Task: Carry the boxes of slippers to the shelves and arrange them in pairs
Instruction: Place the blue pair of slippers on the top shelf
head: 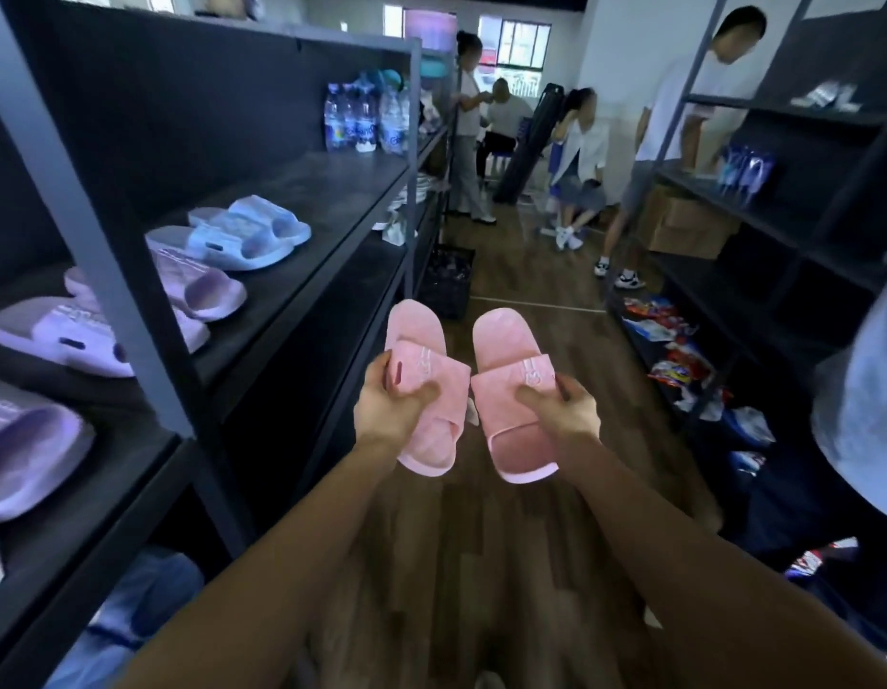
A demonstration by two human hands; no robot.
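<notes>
Pink slippers (501, 335) are gripped by left hand (389, 410) and right hand (568, 407); pairs (242, 236) at ten o'clock are shelved, these not yet.

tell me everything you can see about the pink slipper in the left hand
The pink slipper is a one-piece slide of matte, foam-like material, with a wide strap bearing a raised logo. It is held sole down above the wooden floor, lengthwise away from the person. The left hand grips its strap, thumb on top.
</notes>
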